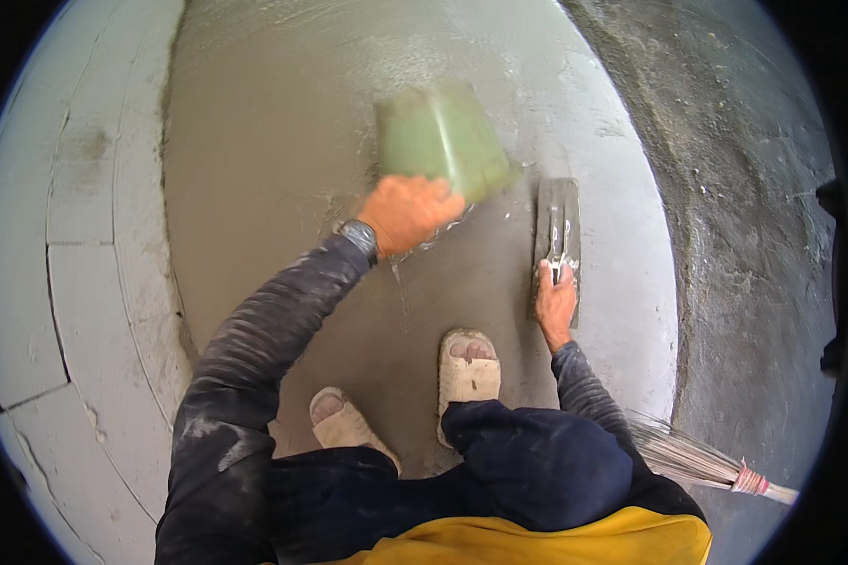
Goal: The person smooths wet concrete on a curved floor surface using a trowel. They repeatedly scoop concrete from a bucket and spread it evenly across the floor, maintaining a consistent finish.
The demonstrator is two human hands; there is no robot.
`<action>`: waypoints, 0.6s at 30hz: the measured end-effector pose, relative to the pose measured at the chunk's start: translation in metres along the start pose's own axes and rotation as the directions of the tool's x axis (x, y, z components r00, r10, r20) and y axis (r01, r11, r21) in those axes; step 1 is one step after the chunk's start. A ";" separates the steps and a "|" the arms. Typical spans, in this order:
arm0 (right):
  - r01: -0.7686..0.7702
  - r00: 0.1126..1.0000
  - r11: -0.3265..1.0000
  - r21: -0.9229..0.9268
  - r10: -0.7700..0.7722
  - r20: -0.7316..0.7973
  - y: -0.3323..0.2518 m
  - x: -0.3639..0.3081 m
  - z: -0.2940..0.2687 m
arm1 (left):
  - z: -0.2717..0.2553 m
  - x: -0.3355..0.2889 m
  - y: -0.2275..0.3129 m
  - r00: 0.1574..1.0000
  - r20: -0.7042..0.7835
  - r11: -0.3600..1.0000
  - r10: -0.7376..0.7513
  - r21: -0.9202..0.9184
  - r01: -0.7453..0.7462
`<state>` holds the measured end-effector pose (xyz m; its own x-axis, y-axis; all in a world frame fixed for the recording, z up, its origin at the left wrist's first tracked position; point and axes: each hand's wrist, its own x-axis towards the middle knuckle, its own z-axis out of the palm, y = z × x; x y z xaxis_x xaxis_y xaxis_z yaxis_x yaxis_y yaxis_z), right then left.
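A green plastic container (440,137), smeared by motion, is gripped at its near edge by my left hand (410,215), over the wet grey cement surface (264,179). It looks tilted, and small splashes of liquid show beneath it and by my fingers. What is inside it is hidden. Off to the right, my right hand (556,303) is wrapped round the handle of a rectangular steel finishing trowel (571,212). The trowel's long blade points away from me, close to the border of the cement and a pale band (622,235).
Pale blocks with seams (80,311) run along the left side. Beyond the pale band on the right lies rough dark ground (744,217). A stick broom (688,454) rests at lower right. My sandalled feet (469,372) are on the cement.
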<state>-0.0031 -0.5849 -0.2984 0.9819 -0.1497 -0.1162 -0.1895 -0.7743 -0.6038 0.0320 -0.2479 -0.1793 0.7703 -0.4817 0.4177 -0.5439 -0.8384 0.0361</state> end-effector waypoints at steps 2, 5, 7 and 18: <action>-0.035 0.998 0.999 -0.035 0.034 -0.045 0.008 -0.001 -0.006 | 0.025 0.008 0.010 0.994 0.032 0.994 0.104 0.014 -0.104; -0.108 0.993 0.990 0.091 0.111 -0.027 0.004 0.000 -0.014 | 0.044 0.003 0.028 0.987 0.070 0.989 0.146 -0.036 -0.144; -0.178 0.980 0.929 0.323 0.198 -0.030 -0.008 0.002 -0.016 | 0.047 -0.006 0.038 0.984 0.094 0.987 0.148 -0.072 -0.142; -0.296 0.951 0.455 0.840 0.223 0.214 -0.088 0.051 0.009 | 0.039 0.002 0.042 0.982 0.057 0.982 0.178 -0.068 -0.174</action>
<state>0.0641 -0.5190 -0.2581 0.8917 -0.1829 -0.4140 -0.3764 0.2082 -0.9028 0.0240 -0.2942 -0.2125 0.6789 -0.6370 0.3651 -0.6909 -0.7225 0.0242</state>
